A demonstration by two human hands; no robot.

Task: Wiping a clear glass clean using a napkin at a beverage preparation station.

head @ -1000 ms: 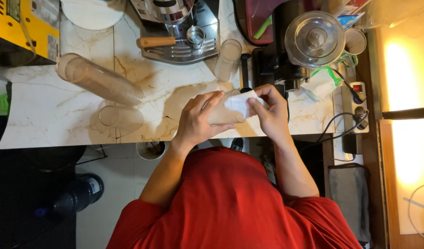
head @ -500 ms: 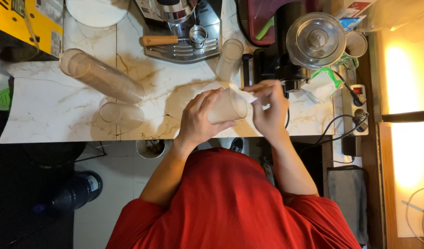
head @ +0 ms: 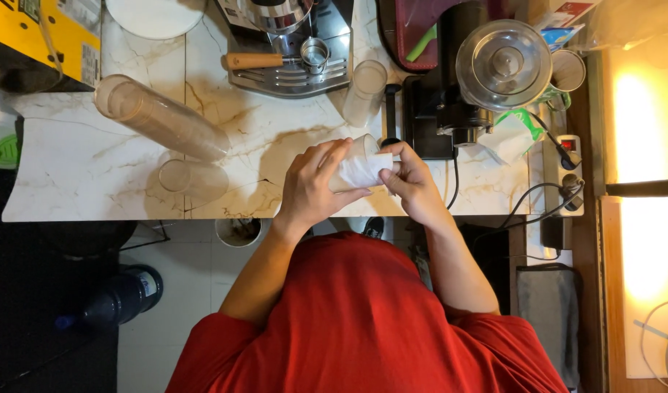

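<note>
The left hand (head: 312, 185) wraps the clear plastic cup (head: 356, 164), lying sideways (mouth toward the grinder (head: 450, 109)). The right hand (head: 410, 182) pinches the cup's white label (head: 363, 171) just before the grinder, above the desk (head: 79, 175).

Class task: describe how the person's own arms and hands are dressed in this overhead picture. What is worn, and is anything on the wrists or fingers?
Both forearms are bare; short red sleeves of a red shirt end above the elbows. The left hand and right hand wear no gloves. No watch, bracelet or ring shows, though the fingers are too small to be sure.
</note>
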